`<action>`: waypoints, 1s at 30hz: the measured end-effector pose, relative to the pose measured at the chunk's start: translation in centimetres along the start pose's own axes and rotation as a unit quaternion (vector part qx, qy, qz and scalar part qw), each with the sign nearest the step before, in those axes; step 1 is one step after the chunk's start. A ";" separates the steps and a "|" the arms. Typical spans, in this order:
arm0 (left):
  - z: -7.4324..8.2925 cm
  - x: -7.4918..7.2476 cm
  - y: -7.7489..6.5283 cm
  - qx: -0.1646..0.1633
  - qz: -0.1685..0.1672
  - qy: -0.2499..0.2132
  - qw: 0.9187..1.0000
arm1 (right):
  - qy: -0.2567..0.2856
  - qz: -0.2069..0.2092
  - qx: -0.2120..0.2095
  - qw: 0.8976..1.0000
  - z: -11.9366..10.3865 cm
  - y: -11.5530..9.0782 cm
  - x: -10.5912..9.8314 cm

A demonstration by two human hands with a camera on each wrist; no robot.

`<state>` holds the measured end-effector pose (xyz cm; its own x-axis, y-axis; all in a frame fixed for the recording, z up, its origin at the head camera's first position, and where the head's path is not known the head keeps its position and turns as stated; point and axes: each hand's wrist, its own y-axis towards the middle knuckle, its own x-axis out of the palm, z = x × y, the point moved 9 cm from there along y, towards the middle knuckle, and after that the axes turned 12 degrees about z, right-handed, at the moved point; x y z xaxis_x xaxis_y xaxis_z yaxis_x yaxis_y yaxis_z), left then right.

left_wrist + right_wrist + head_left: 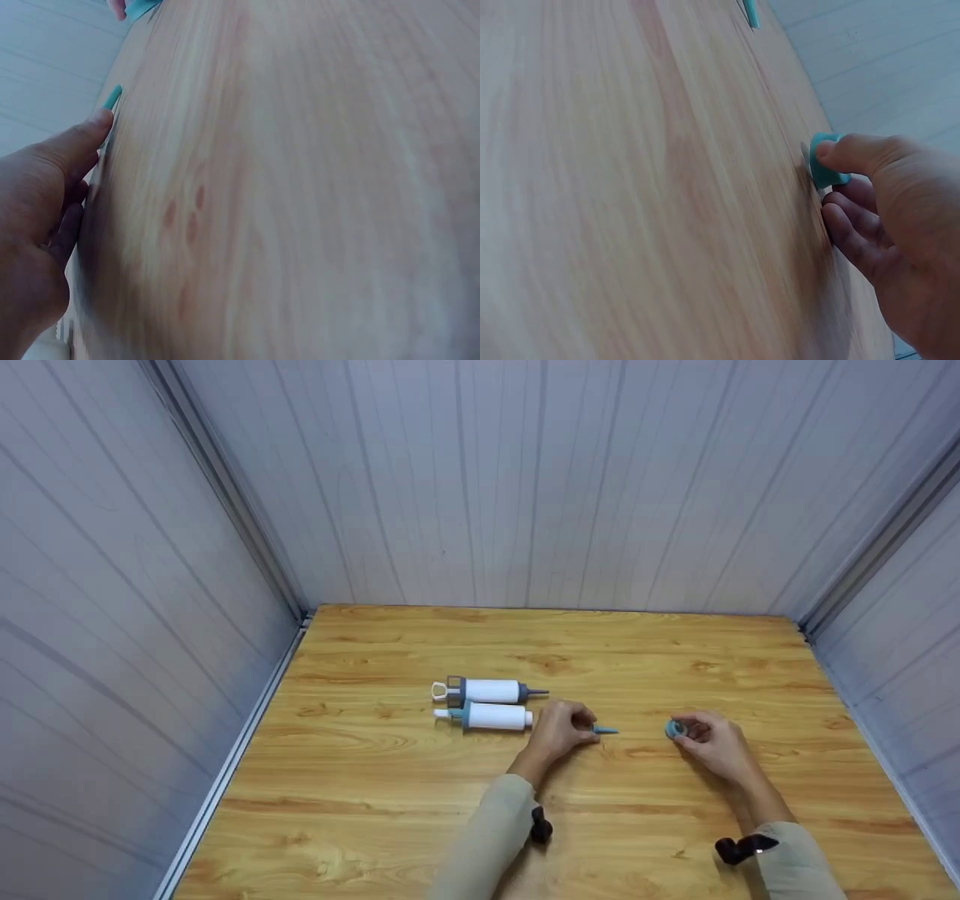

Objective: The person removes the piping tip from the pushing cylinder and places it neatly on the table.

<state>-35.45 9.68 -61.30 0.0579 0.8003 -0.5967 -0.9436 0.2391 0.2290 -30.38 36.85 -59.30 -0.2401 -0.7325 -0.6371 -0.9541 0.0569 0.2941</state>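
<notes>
In the head view, my left hand (559, 730) holds a slim teal nozzle (606, 730) low over the wood, its tip pointing right. The left wrist view shows the nozzle's end (112, 97) sticking out past the thumb; the rest is hidden by the fingers. Farther right, my right hand (716, 744) pinches a teal ring-shaped cap (675, 729) between thumb and fingers. That cap (825, 160) appears side-on in the right wrist view. Left of my left hand lies a white tube with a teal collar (496, 716), its right end a bare white neck.
Behind that tube lies a second white tube with a dark grey collar and nozzle (492, 691), with a white pull handle at its left end. Both lie on a wood-grain table (360, 810). Pale panel walls (495, 487) enclose the back and sides.
</notes>
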 end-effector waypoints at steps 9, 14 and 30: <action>-0.1 0.1 0.0 0.002 0.001 0.004 1.000 | -0.016 -0.009 0.007 1.000 0.1 0.2 0.1; 0.2 -0.1 -0.2 0.002 -0.002 0.007 1.000 | -0.016 -0.020 0.018 1.000 0.4 0.0 0.3; 0.8 0.0 -0.4 0.003 -0.037 0.009 0.999 | -0.012 -0.089 0.045 0.995 0.5 0.1 -0.4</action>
<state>-34.79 10.01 -60.77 0.1222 0.7703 -0.6258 -0.9350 0.3008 0.1877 -30.51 37.46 -59.35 -0.0691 -0.7204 -0.6901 -0.9937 -0.0113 0.1113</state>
